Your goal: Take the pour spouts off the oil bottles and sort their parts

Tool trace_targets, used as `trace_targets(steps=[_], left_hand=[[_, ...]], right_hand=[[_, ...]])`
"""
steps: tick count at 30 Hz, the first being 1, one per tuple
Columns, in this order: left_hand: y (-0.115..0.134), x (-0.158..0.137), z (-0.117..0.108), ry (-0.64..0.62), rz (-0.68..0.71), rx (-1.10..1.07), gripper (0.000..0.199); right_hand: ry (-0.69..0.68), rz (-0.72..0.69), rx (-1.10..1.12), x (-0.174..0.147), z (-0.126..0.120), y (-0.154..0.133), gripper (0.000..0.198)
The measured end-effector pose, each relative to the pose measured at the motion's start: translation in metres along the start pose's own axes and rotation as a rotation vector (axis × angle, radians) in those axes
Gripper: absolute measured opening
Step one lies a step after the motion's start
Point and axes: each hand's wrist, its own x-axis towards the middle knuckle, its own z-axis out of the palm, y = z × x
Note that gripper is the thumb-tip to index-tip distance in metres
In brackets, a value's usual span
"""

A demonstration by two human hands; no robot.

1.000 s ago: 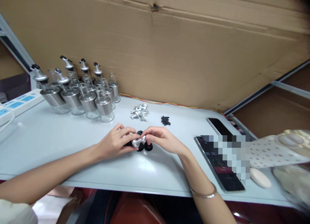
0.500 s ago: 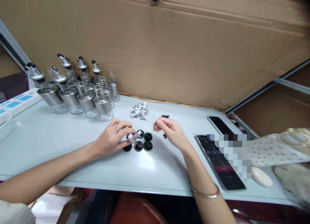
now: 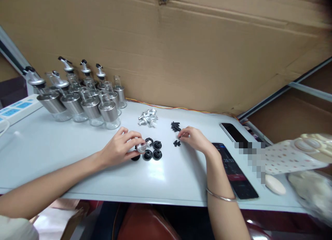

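My left hand (image 3: 123, 146) is closed on a silver pourer spout (image 3: 141, 147), tilted above a group of black round stoppers (image 3: 157, 155) on the table. Its fingers partly cover the stoppers on the near left side. Further right, my right hand (image 3: 193, 139) has thumb and fingers pinched together just above the table. A dark speck shows at the fingertips, too small to name. Beside those fingertips lie a small cluster of tiny black pieces (image 3: 176, 143) and, just behind, a pile of longer black pieces (image 3: 175, 126).
Silver spout parts (image 3: 147, 118) lie heaped behind the stoppers. Glass bottles with steel sleeves (image 3: 110, 112), several with pourers, stand at the back left beside a white power strip (image 3: 19, 108). Two phones (image 3: 240, 177) and a spotted bag (image 3: 282, 158) occupy the right side.
My right hand has moved right, from near the stoppers to the small black pieces, uncovering them. My left hand keeps the spout in nearly the same place. The view has shifted slightly.
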Motion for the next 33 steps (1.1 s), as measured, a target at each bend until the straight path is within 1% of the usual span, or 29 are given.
trace_targets(steps=[3,6,10,11,12,14,16,17,19,20,22,24,29,31,33], left_hand=[[0.000,0.000,0.000,0.001,0.009,0.006,0.016],[0.000,0.001,0.000,0.003,0.009,0.006,0.016],[0.001,0.001,-0.001,-0.003,0.004,0.003,0.016],[0.001,0.001,-0.001,-0.004,0.005,0.003,0.017],[0.001,0.000,-0.001,-0.001,0.004,0.002,0.019],[0.001,-0.001,0.000,0.012,-0.015,-0.011,0.024],[0.002,-0.002,0.001,0.037,-0.060,-0.063,0.029],[0.002,-0.003,0.002,0.047,-0.086,-0.105,0.030],[0.003,-0.003,0.004,0.051,-0.126,-0.192,0.028],[0.004,-0.003,0.005,0.047,-0.139,-0.223,0.027],[0.005,-0.002,0.005,0.031,-0.158,-0.252,0.025],[0.006,-0.001,0.004,0.036,-0.178,-0.261,0.027],[0.010,0.001,0.002,0.114,-0.282,-0.362,0.043],[0.011,0.000,0.002,0.110,-0.312,-0.436,0.041],[0.013,0.001,0.003,0.085,-0.335,-0.514,0.033]], right_hand=[[-0.060,0.034,0.015,0.001,0.001,0.003,0.016],[-0.076,0.041,0.052,0.001,0.003,0.005,0.017],[-0.147,-0.008,0.109,0.001,0.004,0.007,0.024],[-0.148,-0.024,0.108,0.001,0.004,0.006,0.026],[-0.119,-0.037,0.096,0.001,0.003,0.005,0.026],[0.018,-0.060,0.079,0.000,0.000,-0.002,0.024],[0.167,-0.106,0.134,-0.003,0.000,-0.017,0.019],[0.189,-0.144,0.195,-0.005,0.001,-0.027,0.017],[0.146,-0.271,0.328,-0.011,0.006,-0.050,0.020],[0.112,-0.333,0.357,-0.015,0.010,-0.061,0.020],[0.044,-0.445,0.370,-0.022,0.018,-0.080,0.020],[0.006,-0.527,0.384,-0.027,0.024,-0.091,0.017],[-0.056,-0.544,0.412,-0.028,0.028,-0.091,0.018],[-0.090,-0.574,0.390,-0.027,0.030,-0.090,0.018],[-0.100,-0.591,0.332,-0.027,0.032,-0.090,0.016]])
